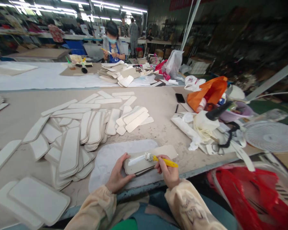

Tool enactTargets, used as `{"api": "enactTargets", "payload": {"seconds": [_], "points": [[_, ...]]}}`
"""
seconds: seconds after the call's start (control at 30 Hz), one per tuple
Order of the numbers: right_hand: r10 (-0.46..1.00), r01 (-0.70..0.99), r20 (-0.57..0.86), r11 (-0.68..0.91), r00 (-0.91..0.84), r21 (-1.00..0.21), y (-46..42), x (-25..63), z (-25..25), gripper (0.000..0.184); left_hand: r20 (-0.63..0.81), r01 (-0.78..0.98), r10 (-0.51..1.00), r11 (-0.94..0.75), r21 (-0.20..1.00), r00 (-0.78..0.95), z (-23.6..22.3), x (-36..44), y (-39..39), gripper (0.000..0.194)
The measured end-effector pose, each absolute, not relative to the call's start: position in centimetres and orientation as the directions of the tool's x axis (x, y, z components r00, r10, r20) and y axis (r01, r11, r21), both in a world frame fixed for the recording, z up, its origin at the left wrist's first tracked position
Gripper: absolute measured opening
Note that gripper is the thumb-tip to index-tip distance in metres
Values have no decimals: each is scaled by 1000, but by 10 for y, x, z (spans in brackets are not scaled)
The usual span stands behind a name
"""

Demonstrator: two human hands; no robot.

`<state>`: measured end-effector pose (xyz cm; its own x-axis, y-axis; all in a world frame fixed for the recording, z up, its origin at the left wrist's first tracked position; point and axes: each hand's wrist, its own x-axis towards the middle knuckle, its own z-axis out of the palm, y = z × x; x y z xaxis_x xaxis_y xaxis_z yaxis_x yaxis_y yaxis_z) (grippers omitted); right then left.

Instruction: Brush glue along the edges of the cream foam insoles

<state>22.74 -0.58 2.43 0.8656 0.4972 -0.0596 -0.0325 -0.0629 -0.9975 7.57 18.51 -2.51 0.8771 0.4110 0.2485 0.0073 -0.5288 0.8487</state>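
Note:
My left hand (117, 175) presses down on the near end of a flat beige rounded piece (144, 161) lying on a pale plastic sheet (110, 159) at the table's front edge. My right hand (168, 172) is closed around a yellow-handled brush (162, 160) whose white bristles rest on the piece, where a white streak of glue shows. More of the same flat pieces lie stacked under the one being brushed.
Several overlapping rows of similar beige pieces (81, 134) cover the table to the left. A black phone (180, 97), an orange bag (210, 91), cloth scraps and scissors (217, 148) lie right. A small white fan (271, 136) stands far right. Another person (112, 46) works at the table behind.

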Motion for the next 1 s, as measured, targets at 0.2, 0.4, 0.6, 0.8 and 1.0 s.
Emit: {"api": "enactTargets", "payload": {"seconds": [0.2, 0.4, 0.6, 0.8, 1.0], "points": [[317, 53, 10, -127, 948, -991, -40, 269, 28, 42, 252, 22, 407, -561, 828, 878, -27, 76, 186, 82], [237, 101, 53, -193, 970, -976, -55, 287, 33, 46, 258, 30, 410, -576, 817, 875, -26, 76, 186, 80], [317, 71, 54, -43, 947, -997, -42, 250, 41, 40, 248, 35, 412, -569, 822, 877, -25, 76, 186, 79], [594, -10, -10, -3, 804, -1000, -6, 193, 35, 32, 249, 28, 408, -563, 826, 878, -28, 77, 187, 84], [696, -10, -44, -53, 716, -999, 6, 186, 30, 29, 257, 13, 416, -545, 838, 872, -28, 75, 185, 88]]}}
